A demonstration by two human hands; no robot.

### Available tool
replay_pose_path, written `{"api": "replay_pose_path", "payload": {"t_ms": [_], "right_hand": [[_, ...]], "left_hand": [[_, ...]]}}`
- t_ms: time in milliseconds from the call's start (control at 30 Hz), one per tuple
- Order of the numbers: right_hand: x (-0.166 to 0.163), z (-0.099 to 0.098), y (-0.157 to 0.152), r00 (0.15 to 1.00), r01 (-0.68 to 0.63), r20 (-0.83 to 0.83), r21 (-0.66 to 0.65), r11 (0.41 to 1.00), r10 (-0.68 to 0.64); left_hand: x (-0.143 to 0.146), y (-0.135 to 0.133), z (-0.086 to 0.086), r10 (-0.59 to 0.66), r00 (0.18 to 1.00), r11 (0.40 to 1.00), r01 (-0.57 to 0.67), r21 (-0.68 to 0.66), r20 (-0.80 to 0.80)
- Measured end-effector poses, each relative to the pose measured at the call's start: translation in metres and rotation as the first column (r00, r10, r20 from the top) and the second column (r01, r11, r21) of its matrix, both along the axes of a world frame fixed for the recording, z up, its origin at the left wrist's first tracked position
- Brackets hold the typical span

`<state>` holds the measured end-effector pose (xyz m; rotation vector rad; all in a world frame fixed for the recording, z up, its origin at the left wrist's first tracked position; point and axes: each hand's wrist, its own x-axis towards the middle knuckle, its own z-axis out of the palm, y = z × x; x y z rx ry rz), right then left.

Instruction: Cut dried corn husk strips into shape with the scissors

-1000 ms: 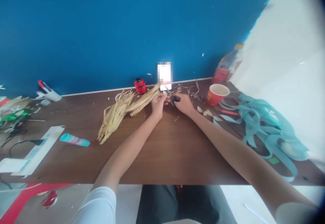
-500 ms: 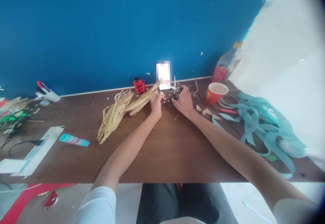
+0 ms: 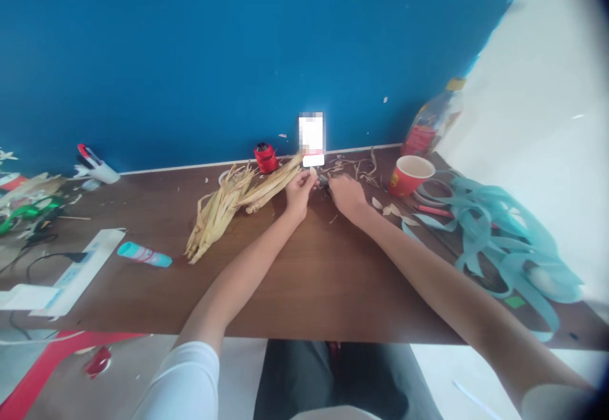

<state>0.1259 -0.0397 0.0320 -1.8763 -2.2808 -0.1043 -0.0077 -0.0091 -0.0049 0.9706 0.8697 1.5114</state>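
Husk bundle [image 3: 219, 214], dried pale-yellow corn husk in long ragged strips, lies on the brown wood desk [image 3: 304, 293] just left of the hands, its upper strips reaching toward them. Hands are close together at the back of the desk, near the wall, not clearly touching. R hand [image 3: 349, 195] looks closed around black-handled scissors [image 3: 323, 183], though the fingers and handles overlap and the blades are too small to make out. L hand [image 3: 299, 194] is raised beside them, fingertips [image 3: 310, 176] pinched toward a small pale bit, prob. husk; can't tell if it's actually gripped. Husk scraps [image 3: 354, 166] lie scattered behind R hand, w/ a few pale curled pieces [image 3: 390, 210] nearer the red paper cup [image 3: 411, 176]. Judging by the layout, some trimming is done, as the scraps show, but most of the husk is uncut, and no finished piece is visible. Also on desk: red spool [image 3: 265, 157] by the wall, teal tube [image 3: 144, 254] on the left, loose teal paper strips [image 3: 499, 242] on the right, plus a plastic bottle [image 3: 431, 129] in the back corner. White power strip [image 3: 76, 272] sits near the front left edge.
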Motion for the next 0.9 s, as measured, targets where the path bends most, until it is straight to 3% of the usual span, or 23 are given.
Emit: {"api": "replay_pose_path", "payload": {"t_ms": [300,467,633,900], "right_hand": [[0.01,0.004,0.002,0.973,-0.229,-0.04,-0.074,0.971,0.226],[0.01,-0.001,0.007,0.948,-0.206,-0.242,0.025,0.978,0.206],[-0.003,-0.011,0.01,0.719,-0.145,-0.646,0.221,0.965,0.256],[-0.006,-0.027,0.013,0.558,-0.123,-0.776,0.271,0.955,0.292]], "left_hand": [[0.001,-0.002,0.003,-0.026,1.0,0.999,0.026,-0.031,0.001],[0.001,-0.003,0.003,-0.008,0.999,1.0,0.009,0.012,-0.052],[0.0,-0.005,0.004,0.039,0.991,0.999,-0.034,0.042,-0.127],[0.001,-0.006,0.005,0.017,0.983,0.999,-0.011,0.031,-0.183]]}}
